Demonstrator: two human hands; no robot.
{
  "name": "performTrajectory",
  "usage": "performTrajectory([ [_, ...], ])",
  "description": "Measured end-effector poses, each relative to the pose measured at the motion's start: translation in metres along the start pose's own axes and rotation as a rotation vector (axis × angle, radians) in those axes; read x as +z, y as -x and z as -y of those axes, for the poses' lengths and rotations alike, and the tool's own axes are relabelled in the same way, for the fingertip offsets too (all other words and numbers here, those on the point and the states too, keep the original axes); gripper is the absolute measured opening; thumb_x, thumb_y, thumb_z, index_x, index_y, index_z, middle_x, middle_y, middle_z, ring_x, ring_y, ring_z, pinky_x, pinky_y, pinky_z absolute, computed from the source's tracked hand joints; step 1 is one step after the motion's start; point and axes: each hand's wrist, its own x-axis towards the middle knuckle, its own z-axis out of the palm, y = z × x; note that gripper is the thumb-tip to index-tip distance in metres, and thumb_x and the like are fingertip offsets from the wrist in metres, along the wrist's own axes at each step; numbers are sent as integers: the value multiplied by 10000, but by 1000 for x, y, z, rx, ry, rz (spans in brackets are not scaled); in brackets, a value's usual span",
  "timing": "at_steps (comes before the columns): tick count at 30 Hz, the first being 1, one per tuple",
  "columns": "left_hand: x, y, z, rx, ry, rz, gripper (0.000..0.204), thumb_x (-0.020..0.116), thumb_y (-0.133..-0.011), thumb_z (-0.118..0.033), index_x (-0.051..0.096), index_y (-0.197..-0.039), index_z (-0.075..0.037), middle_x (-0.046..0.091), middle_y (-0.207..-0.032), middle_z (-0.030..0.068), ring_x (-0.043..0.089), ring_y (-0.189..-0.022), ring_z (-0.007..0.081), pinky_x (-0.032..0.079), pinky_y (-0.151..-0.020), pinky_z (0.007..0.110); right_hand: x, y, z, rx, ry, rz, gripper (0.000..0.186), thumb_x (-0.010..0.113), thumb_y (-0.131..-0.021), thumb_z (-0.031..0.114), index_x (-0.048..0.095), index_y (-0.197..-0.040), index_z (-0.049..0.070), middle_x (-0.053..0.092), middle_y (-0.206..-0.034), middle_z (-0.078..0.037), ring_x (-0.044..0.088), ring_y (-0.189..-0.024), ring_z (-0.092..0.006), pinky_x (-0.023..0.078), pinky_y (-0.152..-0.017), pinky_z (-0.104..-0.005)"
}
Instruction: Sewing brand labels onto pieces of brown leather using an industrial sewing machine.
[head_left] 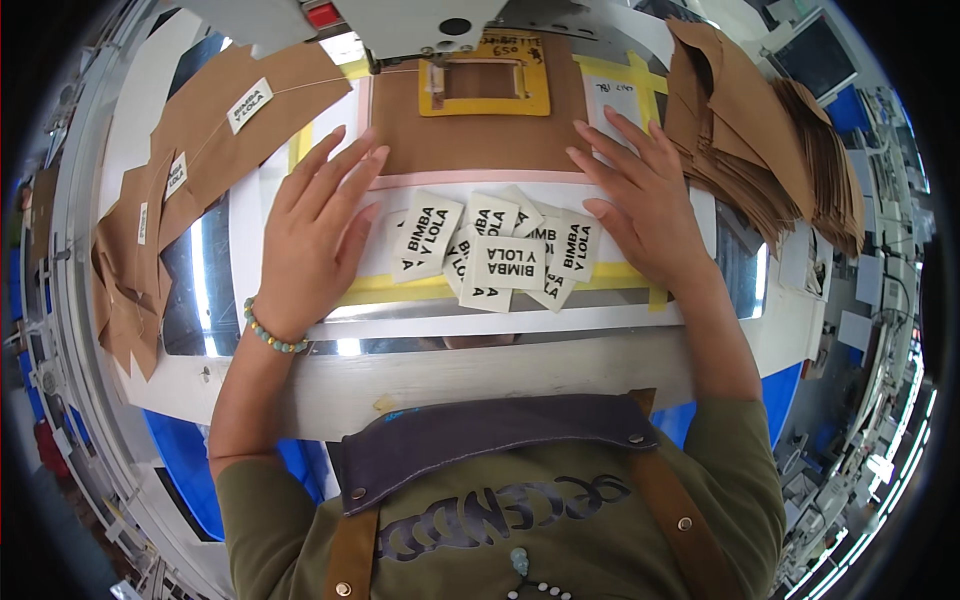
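Both hands, the left hand (318,218) and the right hand (640,200), are spread and pinch nothing, their fingertips at opposite side edges of the brown panel (480,147). It lies flat between them, its far part beneath a yellow frame (485,106) near the machine head (425,28). Steadying it well likely calls for light, even pressure from both sides so it stays square, with every finger clear of the machine head. The loose white labels (510,263), piled just in front, are best kept off its near edge, and the thread (385,72) toward the labelled brown pieces (215,165) free of snags. The machine head covers the yellow frame's far left corner; whether the fingertips press or merely hover is hard to tell.
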Motion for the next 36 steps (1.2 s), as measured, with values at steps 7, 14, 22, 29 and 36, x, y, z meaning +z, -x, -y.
performTrajectory([
  [7,-1,7,4,80,-44,-44,349,798,-922,-78,760,-1265,-30,798,-1215,117,678,-1320,379,561,-1023,467,-1,0,1,-8,36,-7,467,669,-1056,347,689,-1454,103,574,-1623,-74,401,-1584,-335,242,-1299,-627],
  [14,-5,-2,-2,19,-55,-15,484,783,-945,-124,697,-1414,-41,700,-1452,138,590,-1428,391,510,-1122,475,-1,-2,3,-12,-61,-11,483,664,-1053,345,671,-1483,125,533,-1660,-81,372,-1601,-336,235,-1302,-636],
  [22,2,5,2,-13,-90,110,642,794,-920,-116,623,-1538,-87,621,-1591,82,458,-1557,379,415,-1235,496,0,-2,0,-31,-34,28,484,638,-1062,362,668,-1486,130,511,-1678,-78,347,-1612,-341,231,-1302,-657],
  [29,-2,1,-3,-34,-115,173,596,770,-961,-207,635,-1530,-92,548,-1663,67,412,-1583,374,390,-1255,498,1,-2,-1,-38,-23,34,482,632,-1058,372,673,-1487,156,497,-1686,-76,336,-1615,-351,233,-1300,-666],
  [36,0,3,-3,-42,-98,165,602,772,-956,-205,633,-1528,-75,554,-1658,69,461,-1548,372,405,-1246,500,0,0,-1,-36,-22,41,476,627,-1065,377,674,-1487,162,494,-1685,-82,332,-1615,-355,240,-1297,-663],
])
